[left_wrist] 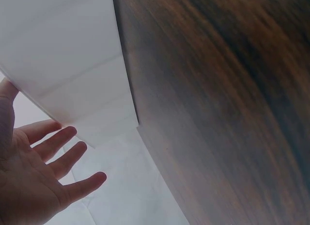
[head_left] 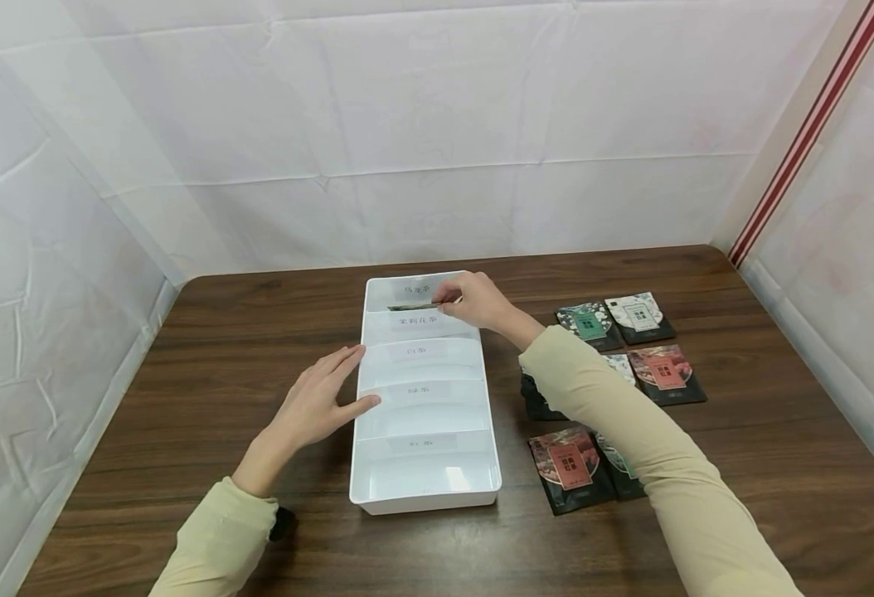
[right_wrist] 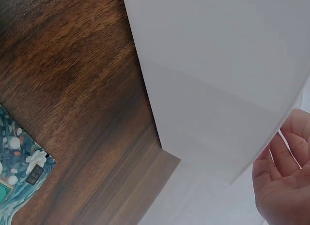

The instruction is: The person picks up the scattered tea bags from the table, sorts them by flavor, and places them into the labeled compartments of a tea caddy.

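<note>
A long white box (head_left: 422,470) split into several labelled compartments stands on the table. In the head view my right hand (head_left: 476,300) pinches a flat packet (head_left: 412,307) by its right end, over the divider in front of the farthest compartment. That packet appears nearly edge-on, so its printed front is hidden. My left hand (head_left: 320,396) rests on the box's left rim, fingers extended and thumb over the edge. The left wrist view shows the left hand's (left_wrist: 46,169) spread fingers along the rim. In the right wrist view the right hand (right_wrist: 286,174) is partly behind the box wall (right_wrist: 213,89).
Right of the box lie several dark tea packets, including a green-label one (head_left: 589,325), a white-label one (head_left: 640,317) and red-label ones (head_left: 667,373). My right forearm (head_left: 631,431) covers some of them. White sheeting (head_left: 407,124) hangs behind the wooden table (head_left: 258,332).
</note>
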Action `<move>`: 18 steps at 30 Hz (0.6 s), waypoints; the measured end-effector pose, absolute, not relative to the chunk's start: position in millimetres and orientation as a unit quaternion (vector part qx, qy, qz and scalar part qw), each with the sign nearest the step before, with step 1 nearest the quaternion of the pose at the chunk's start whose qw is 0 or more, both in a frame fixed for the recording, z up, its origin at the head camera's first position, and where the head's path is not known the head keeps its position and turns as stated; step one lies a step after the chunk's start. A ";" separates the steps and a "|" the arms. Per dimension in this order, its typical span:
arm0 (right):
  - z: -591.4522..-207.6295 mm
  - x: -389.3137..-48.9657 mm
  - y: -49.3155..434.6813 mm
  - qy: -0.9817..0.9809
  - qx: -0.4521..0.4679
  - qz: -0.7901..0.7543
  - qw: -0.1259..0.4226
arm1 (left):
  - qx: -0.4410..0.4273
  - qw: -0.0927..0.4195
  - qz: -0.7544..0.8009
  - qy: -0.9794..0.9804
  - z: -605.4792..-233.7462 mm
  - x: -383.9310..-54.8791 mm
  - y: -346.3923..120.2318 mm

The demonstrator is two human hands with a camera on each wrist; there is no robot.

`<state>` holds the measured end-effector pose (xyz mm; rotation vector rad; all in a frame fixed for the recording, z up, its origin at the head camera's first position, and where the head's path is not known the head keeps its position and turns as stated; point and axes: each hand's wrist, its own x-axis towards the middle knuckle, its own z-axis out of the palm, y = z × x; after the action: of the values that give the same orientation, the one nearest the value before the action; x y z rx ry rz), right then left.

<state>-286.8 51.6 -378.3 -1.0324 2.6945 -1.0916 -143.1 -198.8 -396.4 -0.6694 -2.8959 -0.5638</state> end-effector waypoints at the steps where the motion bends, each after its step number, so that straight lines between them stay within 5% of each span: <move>1: -378.1 -286.6 51.9 0.872 -0.334 -0.355 0.030 | -0.221 0.058 -0.186 -0.956 -396.4 -143.1 -198.8; 18: -372.8 -285.2 56.6 0.878 -0.317 -0.355 0.050 | -0.219 0.058 -0.185 -0.956 -396.8 -143.2 -198.5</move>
<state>-285.2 56.6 -372.8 -0.9659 2.6730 -1.0812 -143.2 -198.5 -396.8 -0.6643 -2.8981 -0.5608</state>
